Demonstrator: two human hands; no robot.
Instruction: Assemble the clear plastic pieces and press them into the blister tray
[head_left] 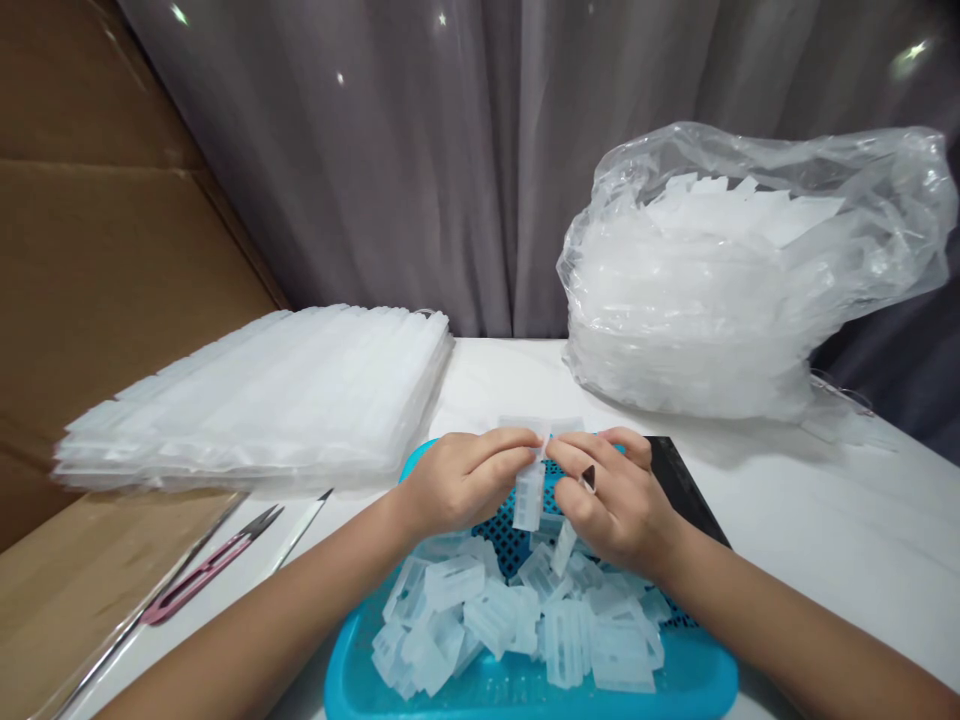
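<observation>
Over a blue plastic basket (351, 660), my left hand (469, 475) and my right hand (615, 500) meet fingertip to fingertip. Both are closed in a pinch on a small translucent plastic piece (529, 497), which hangs below the fingers, partly hidden by them. A ring with a dark triangle (589, 478) is on a right-hand finger. Just beyond the fingertips shows another clear strip (566, 424); whether it joins the held piece I cannot tell. Beneath my hands, many loose translucent plastic pieces (491, 615) are heaped in the basket.
At the left lies a stack of translucent plastic sheets (255, 390). Pink-handled thread snips (214, 570) rest nearer me, beside a brown cardboard sheet (97, 580). A clear bag (697, 310) full of white plastic stands back right. A black flat object (686, 490) touches the basket's right side.
</observation>
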